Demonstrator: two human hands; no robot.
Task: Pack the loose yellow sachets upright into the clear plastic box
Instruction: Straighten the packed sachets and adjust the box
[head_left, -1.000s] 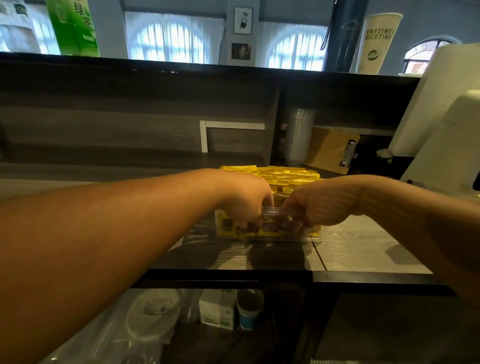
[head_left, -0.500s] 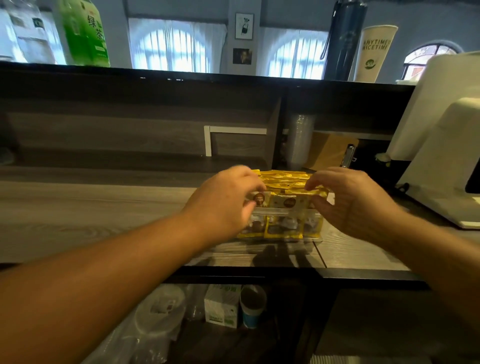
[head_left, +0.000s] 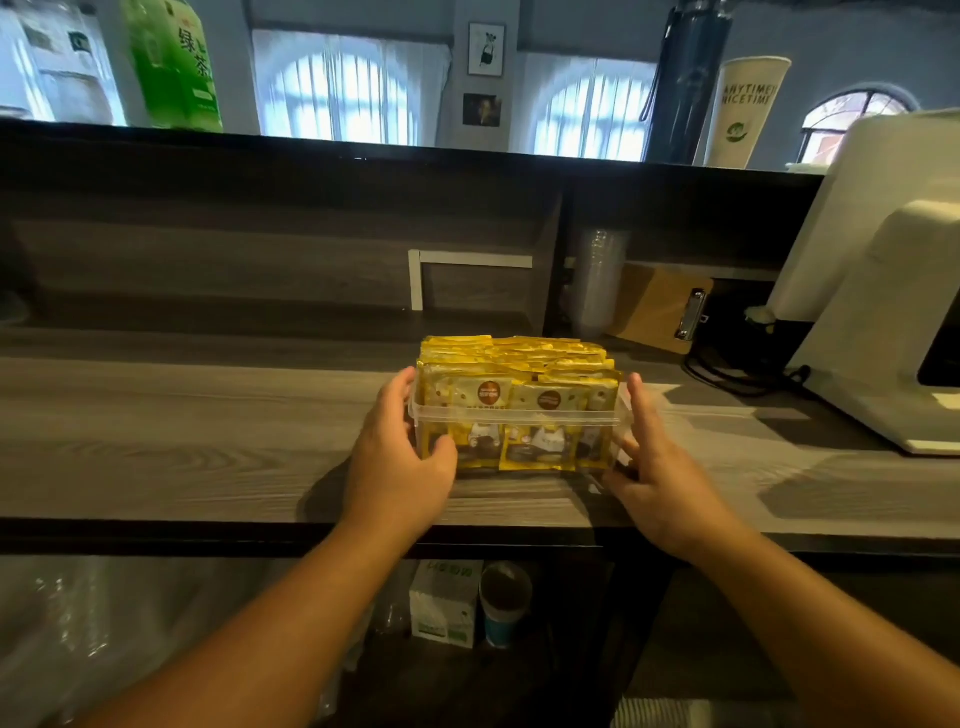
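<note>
The clear plastic box (head_left: 519, 417) stands on the grey wooden counter (head_left: 182, 441), near its front edge. Several yellow sachets (head_left: 524, 364) fill it, standing upright in packed rows with their tops above the rim. My left hand (head_left: 397, 462) lies against the box's left end with fingers straight along the side and the thumb on the front wall. My right hand (head_left: 657, 473) touches the right end, one digit pointing up beside the rim and the fingertips at the lower front corner. No loose sachet shows on the counter.
A white machine (head_left: 883, 312) stands at the right. A clipboard (head_left: 660, 312) and a stack of clear cups (head_left: 597, 280) lean in the back shelf. Below the counter are a white carton (head_left: 444, 603), a paper cup (head_left: 506, 597) and plastic bags (head_left: 104, 623).
Both hands have come off the tops of the sachets and dropped to the two ends of the box. The view has drawn back from the counter.
</note>
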